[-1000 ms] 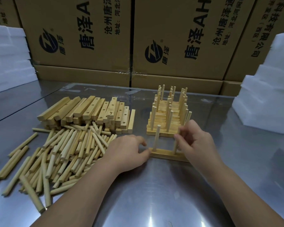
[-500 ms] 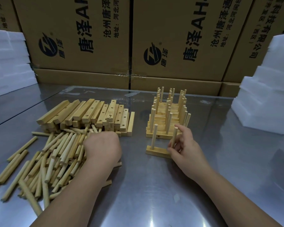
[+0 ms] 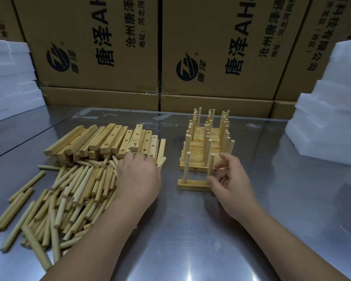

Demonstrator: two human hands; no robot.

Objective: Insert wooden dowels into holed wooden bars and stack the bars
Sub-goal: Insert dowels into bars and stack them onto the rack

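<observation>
Reaching over the pile of loose dowels [image 3: 79, 189], the left hand [image 3: 139, 177] lies knuckles up with its fingers curled round one dowel [image 3: 161, 161]. The rounded tip of that dowel sticks out past the hand's right edge. The pile covers the left half of the metal surface [image 3: 190, 240]. Directly behind it is the stock of holed bars [image 3: 109, 140], laid side by side in layers, several with their holes facing up.

The right hand [image 3: 231, 179] sits at the right end of a single bar [image 3: 190, 184], which lies flat on the surface near the centre. The thumb tip meets that end of the bar. The other fingers are loosely bent and spread apart, clamped on nothing. Two pegs stand upright in this bar: the left peg [image 3: 185, 169] near its left end and the right peg [image 3: 211, 165] near its right end, just beside the right hand's fingers. Whether a finger touches the right peg cannot be told.

Just behind the single bar stands the finished stack [image 3: 207, 142]. Its bars are piled in steps that rise toward the back, with rows of dowels upright in them.

Printed cardboard boxes [image 3: 99, 47] line the far edge of the surface. White foam blocks [image 3: 332, 118] stand at the right, and more foam [image 3: 8, 78] stands at the left.
</observation>
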